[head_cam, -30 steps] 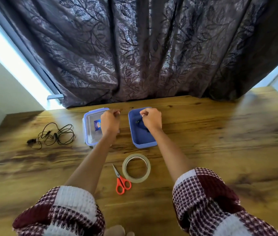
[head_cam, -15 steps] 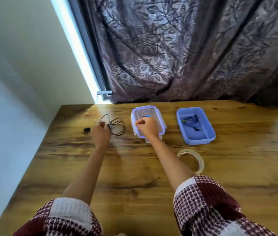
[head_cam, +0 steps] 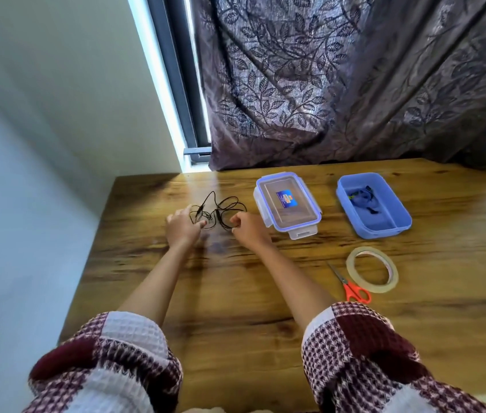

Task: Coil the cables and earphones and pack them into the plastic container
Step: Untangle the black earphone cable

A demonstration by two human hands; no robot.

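While both forearms reach out over the brown wood-grain table [head_cam: 265,338], the tangled thin black earphone cable [head_cam: 221,211] lies loose on the far-left part of the top, uncoiled, loops spread out. Left hand [head_cam: 180,226]: fingers part-spread, fingertips resting on the left side of the tangle; whether any strand is actually pinched, cannot tell (motion blur). Right hand [head_cam: 249,229]: loosely curled, thumb and forefinger drawn together at the cable's right edge, touching or v. nearly so; grip not confirmed either. Hands are apart, cable between them.

Just right of the right hand: clear rectangular plastic lid w/ blue seal rim and clip tabs [head_cam: 288,205], flat on the table, blue sticker at its centre. Further right, well apart from the cable: blue rectangular plastic container [head_cam: 374,229], open, w/ a small dark bundle of cable [head_cam: 364,196] already lying in its far end.

Nearer the person, right side: roll of translucent beige adhesive tape [head_cam: 372,269] lying flat; orange-handled small scissors [head_cam: 350,286] just beside it on its left, blades pointing away.

Sleeves: maroon-and-white checked knit [head_cam: 364,359], pushed up the forearms. Behind the table: dark purple leaf-patterned curtain [head_cam: 340,84], pale wall at left.
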